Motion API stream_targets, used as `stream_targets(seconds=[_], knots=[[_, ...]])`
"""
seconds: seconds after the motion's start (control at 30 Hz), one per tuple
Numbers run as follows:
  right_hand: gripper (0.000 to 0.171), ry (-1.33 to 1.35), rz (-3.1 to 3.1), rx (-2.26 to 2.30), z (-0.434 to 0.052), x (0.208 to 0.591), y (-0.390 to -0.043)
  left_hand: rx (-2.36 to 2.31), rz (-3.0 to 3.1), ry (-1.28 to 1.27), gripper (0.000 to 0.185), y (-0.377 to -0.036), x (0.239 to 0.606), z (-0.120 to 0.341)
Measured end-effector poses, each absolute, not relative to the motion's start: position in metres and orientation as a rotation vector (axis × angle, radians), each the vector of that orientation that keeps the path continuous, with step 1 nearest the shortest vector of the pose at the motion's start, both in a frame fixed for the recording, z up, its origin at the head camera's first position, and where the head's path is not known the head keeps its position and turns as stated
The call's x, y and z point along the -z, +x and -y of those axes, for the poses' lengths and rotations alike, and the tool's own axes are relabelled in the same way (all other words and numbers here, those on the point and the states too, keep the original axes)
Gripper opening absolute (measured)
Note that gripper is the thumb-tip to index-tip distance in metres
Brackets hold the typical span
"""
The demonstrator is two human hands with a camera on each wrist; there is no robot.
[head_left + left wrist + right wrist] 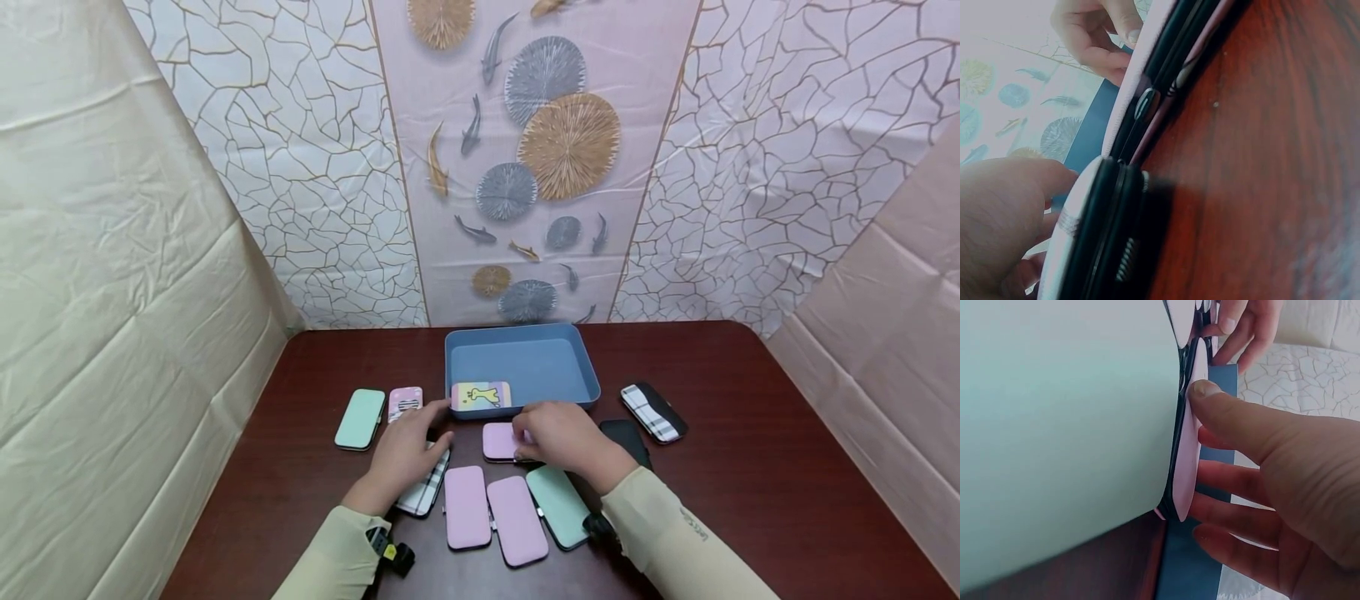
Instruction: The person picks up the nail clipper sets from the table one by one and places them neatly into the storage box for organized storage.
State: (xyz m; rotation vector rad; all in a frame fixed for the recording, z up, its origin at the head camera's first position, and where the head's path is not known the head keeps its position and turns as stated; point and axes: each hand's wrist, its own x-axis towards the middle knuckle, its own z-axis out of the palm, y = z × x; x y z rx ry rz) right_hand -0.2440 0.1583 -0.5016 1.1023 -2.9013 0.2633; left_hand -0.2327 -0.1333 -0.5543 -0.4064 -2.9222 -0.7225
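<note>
— Head view lays out the whole table (750, 467): the right hand (566, 437) on a small pink case (498, 442) just in front of the blue tray (525, 367), and the left hand (405, 450) resting on a plaid case (423, 493). What do the wrist views add?

— The right wrist view goes edge-on. There the thumb presses the flat face of the pink case (1186, 444) and the other fingers curl in behind it, so the right hand (1260, 481) pinches it. A mint case (1060, 425) fills most of that frame and hides the table. From the head view you can't see the fingers under the hand.

— And the left?

— Left wrist view shows the left hand (1004, 219) with its thumb lying against the pale top of the plaid case (1094, 237), whose dark seam faces the lens. I cannot tell whether the fingers close round it.

— How does the pink case look?

— Plain pale pink, rounded corners, thin, with a dark seam along its edge.

— What else is about?

— A yellow-patterned case (481, 396) leans on the tray's near rim. Two pink cases (491, 512) and the mint one (558, 507) lie nearest the person, another mint case (360, 418) far left, a black case (626, 437) and a checked case (654, 412) to the right.
</note>
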Motion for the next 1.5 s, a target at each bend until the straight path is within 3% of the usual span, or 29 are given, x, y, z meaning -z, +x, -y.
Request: stream_targets(seconds=[0.3,0.6,0.8,0.97,1.23,1.5], knots=[[0.024,1.039,2.944,-0.204,-0.154,0.502,-0.246,0.727,2.912,-0.409,0.058,-0.232,0.553,0.133],[0.036,1.097,2.966,-0.128,-0.144,0.495,-0.245,0.736,2.918,-0.405,0.059,-0.231,0.551,0.133],[0.030,1.156,2.983,-0.012,-0.136,0.491,-0.247,0.735,2.935,-0.379,0.064,-0.232,0.548,0.131],[0.026,1.157,3.019,0.042,-0.133,0.490,-0.247,0.766,2.948,-0.362,0.074,-0.235,0.546,0.123],[0.031,1.170,2.976,-0.089,-0.139,0.495,-0.252,0.637,3.031,-0.300,0.114,-0.240,0.543,0.098],[0.033,1.214,2.978,-0.189,-0.143,0.495,-0.253,0.567,3.099,-0.273,0.123,-0.243,0.541,0.088]])
